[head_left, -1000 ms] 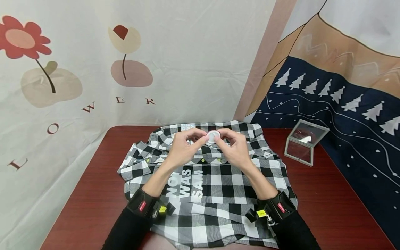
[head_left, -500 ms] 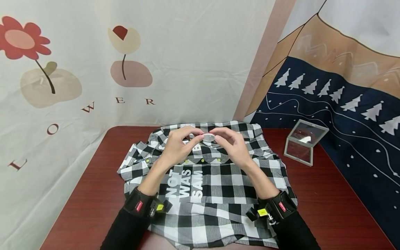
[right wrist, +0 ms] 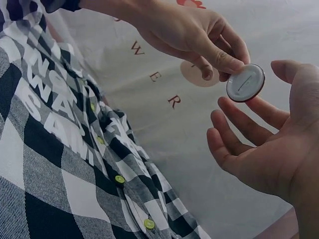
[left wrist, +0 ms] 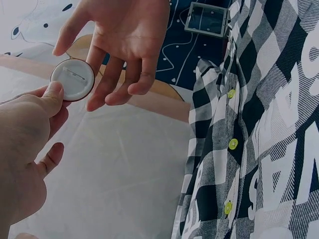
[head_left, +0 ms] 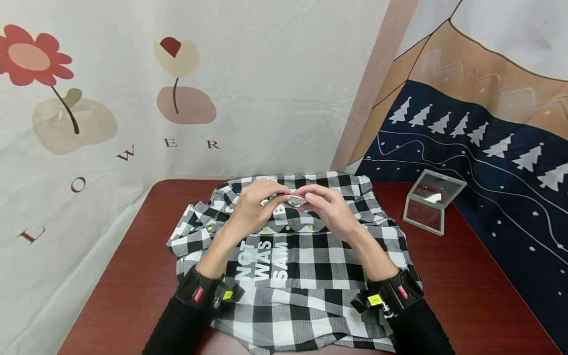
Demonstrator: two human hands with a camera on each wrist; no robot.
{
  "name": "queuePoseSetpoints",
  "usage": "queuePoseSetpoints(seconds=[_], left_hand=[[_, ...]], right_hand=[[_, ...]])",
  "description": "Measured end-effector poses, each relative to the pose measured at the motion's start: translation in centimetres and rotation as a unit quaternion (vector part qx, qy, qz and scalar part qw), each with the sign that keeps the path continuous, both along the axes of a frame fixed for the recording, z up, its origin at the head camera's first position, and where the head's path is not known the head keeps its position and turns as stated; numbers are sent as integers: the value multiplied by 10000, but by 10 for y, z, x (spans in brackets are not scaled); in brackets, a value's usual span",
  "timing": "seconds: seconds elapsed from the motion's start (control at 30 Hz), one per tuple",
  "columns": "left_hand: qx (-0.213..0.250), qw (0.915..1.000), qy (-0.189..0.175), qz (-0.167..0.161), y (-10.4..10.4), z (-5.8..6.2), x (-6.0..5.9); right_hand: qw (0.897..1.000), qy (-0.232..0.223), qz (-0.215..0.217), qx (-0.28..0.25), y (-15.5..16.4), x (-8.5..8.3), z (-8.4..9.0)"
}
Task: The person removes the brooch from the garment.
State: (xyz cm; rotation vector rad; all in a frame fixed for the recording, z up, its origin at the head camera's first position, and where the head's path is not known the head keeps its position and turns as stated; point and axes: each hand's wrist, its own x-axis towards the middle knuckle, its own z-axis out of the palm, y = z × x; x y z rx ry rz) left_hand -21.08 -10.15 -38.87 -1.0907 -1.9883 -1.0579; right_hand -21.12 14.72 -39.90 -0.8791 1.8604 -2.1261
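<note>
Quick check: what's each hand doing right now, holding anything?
Left hand: pinches the round pin badge between thumb and fingers.
Right hand: open, fingers relaxed, fingertips at the badge's edge, not gripping it.

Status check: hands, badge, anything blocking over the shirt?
Left hand pinches round pin badge by its rim. Right hand open, fingers touching the badge. Both above the plaid shirt. Nothing in the way; mirror box sits clear.
</note>
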Motion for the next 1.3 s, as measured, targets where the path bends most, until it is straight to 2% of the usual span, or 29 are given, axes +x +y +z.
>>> queuePoseSetpoints(seconds=[0.4, 0.53, 0.87, 1.3], left_hand=[[-157, 9995, 254, -38, 0, -1, 0], [-199, 9996, 193, -56, -1, -1, 1], [-307, 9991, 279, 12, -1, -1, 1], [-437, 9990, 51, -2, 0, 0, 1]], right_hand=[[9995, -179, 84, 259, 0, 2, 2], [9994, -174, 128, 275, 1, 2, 0], [9984, -213, -40, 516, 2, 0, -3], [9979, -418, -15, 497, 5, 0, -1]])
